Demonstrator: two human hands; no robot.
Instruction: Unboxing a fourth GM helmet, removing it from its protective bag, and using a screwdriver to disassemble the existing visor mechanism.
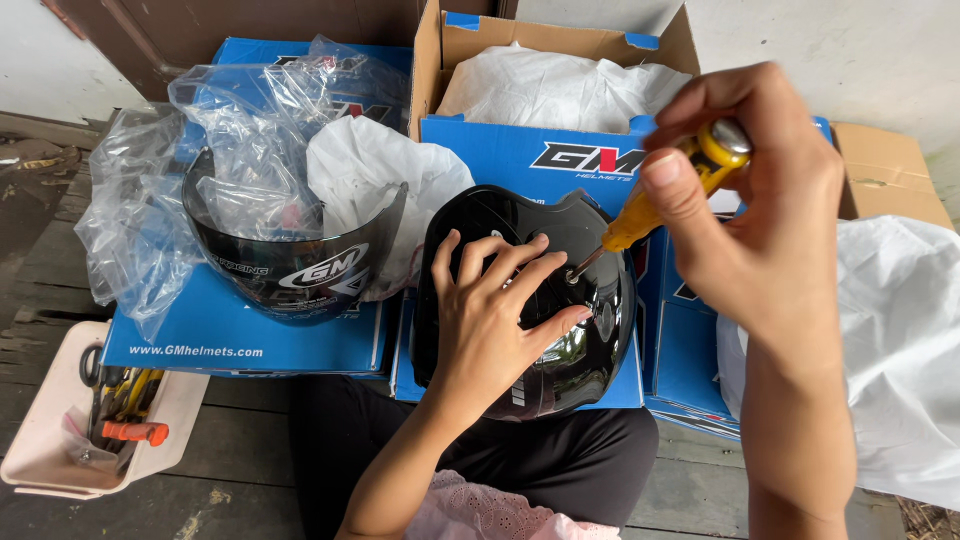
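A glossy black helmet [590,340] rests on my lap against blue boxes. My left hand [492,320] lies flat on its shell, fingers spread, holding it still. My right hand [765,210] grips a screwdriver with a yellow handle [640,215]; its metal tip touches a screw spot on the helmet's side, just past my left fingertips. A dark tinted visor [290,270] stands on the blue box to the left, partly inside a clear plastic bag [150,210].
Blue cardboard boxes [215,340] lie around my lap; an open one [560,70] behind holds white wrapping. A pale pink tray with tools [60,440] sits at lower left. White plastic sheet [900,350] lies at right. Wooden floor below.
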